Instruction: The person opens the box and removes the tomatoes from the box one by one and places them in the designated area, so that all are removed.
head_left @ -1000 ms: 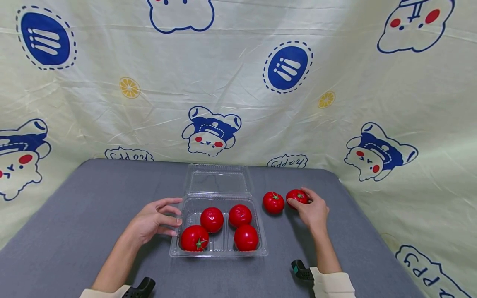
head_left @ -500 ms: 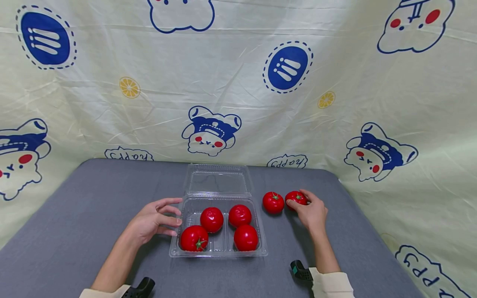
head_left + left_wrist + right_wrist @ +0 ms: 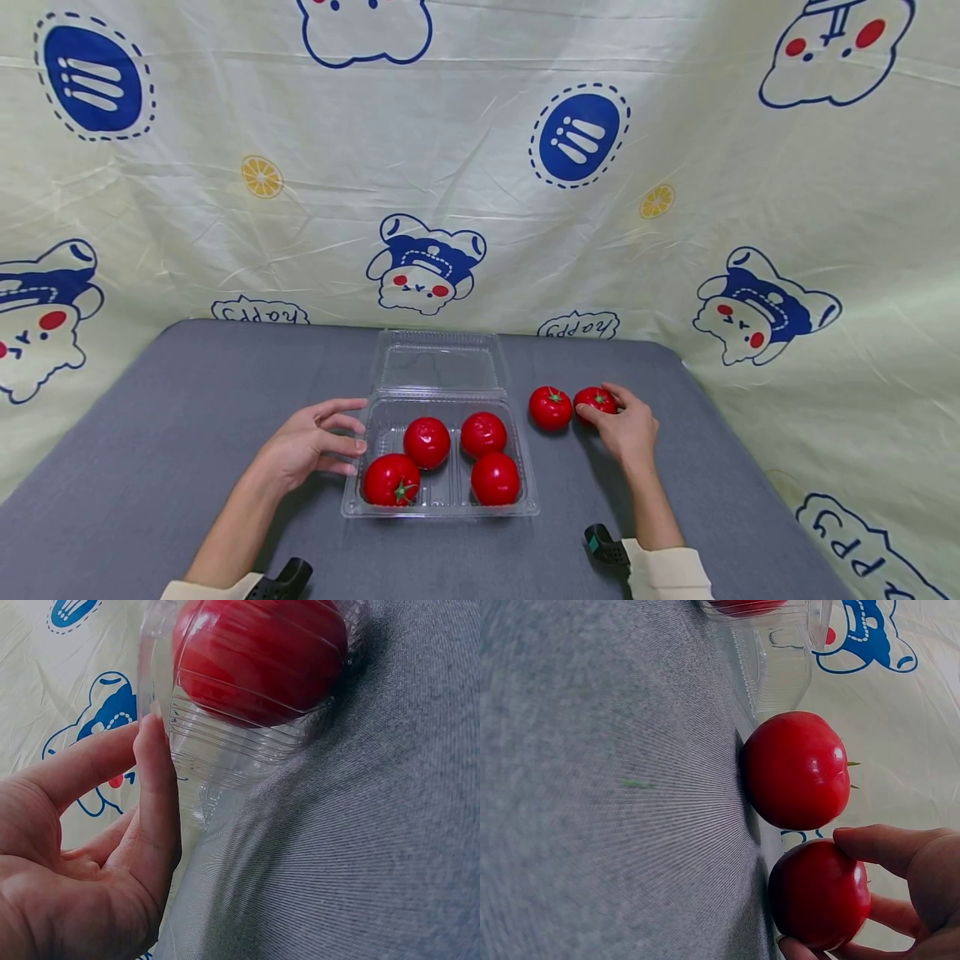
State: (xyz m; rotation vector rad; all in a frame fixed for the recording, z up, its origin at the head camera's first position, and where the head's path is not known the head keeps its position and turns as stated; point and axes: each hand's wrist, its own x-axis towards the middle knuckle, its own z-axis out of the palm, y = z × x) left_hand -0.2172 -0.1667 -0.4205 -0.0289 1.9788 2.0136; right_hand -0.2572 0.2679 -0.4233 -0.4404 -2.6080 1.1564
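My right hand (image 3: pixel 628 423) grips a red tomato (image 3: pixel 592 400) at the right, thumb on its near left side and fingers round the far side. Close to its left stands another tomato (image 3: pixel 795 771), green stem up. My left hand (image 3: pixel 311 442) rests its loosely extended fingertips at the left rim of a clear plastic clamshell box (image 3: pixel 442 513); in the left wrist view the fingertips (image 3: pixel 152 731) meet this rim. The box has its lid (image 3: pixel 440 362) folded back. Each compartment holds two tomatoes, including one (image 3: pixel 392 480) at front left with its stem showing.
A grey cloth covers the table (image 3: pixel 187 400). Behind and beside it hangs a pale printed curtain (image 3: pixel 480 167). In the right wrist view, a small green strip (image 3: pixel 639 784) lies on the cloth. Dark wrist devices sit at both cream cuffs.
My right hand and the tomato in it have shifted slightly left and toward me, nearer the neighbouring tomato. The left hand and the box have stayed in place.
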